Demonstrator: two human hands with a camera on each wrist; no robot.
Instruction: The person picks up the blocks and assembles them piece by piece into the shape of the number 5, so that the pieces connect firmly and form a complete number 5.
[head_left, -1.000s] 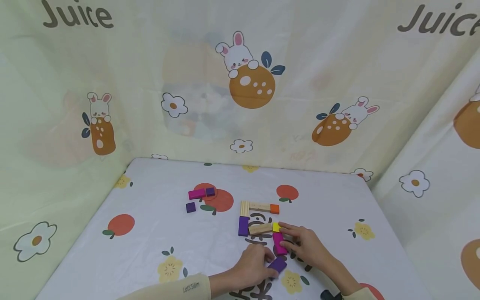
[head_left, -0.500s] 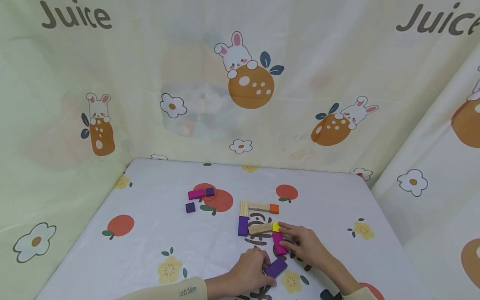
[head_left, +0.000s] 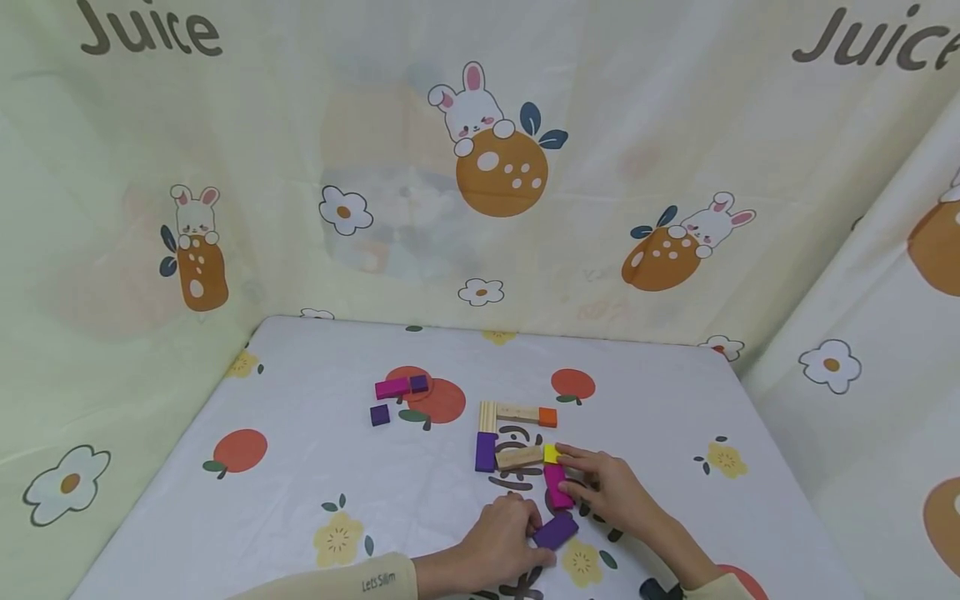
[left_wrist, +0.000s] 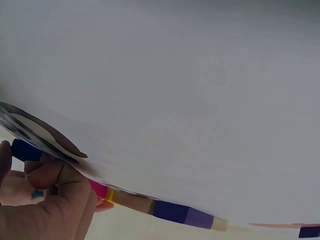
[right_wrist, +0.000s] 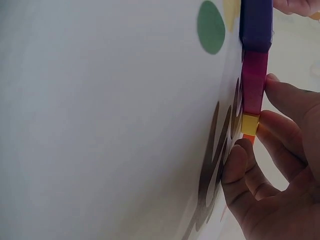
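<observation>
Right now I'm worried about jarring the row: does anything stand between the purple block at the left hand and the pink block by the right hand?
Nothing visible stands between the purple block and the pink block; whether they touch is unclear. The right hand is at the pink block's side, not between them.

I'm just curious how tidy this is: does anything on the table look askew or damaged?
Yes: the purple, oblong, seemingly wooden block at the left hand lies slanted, out of line with the magenta, oblong, seemingly wooden block just beyond it. I see no damage.
</observation>
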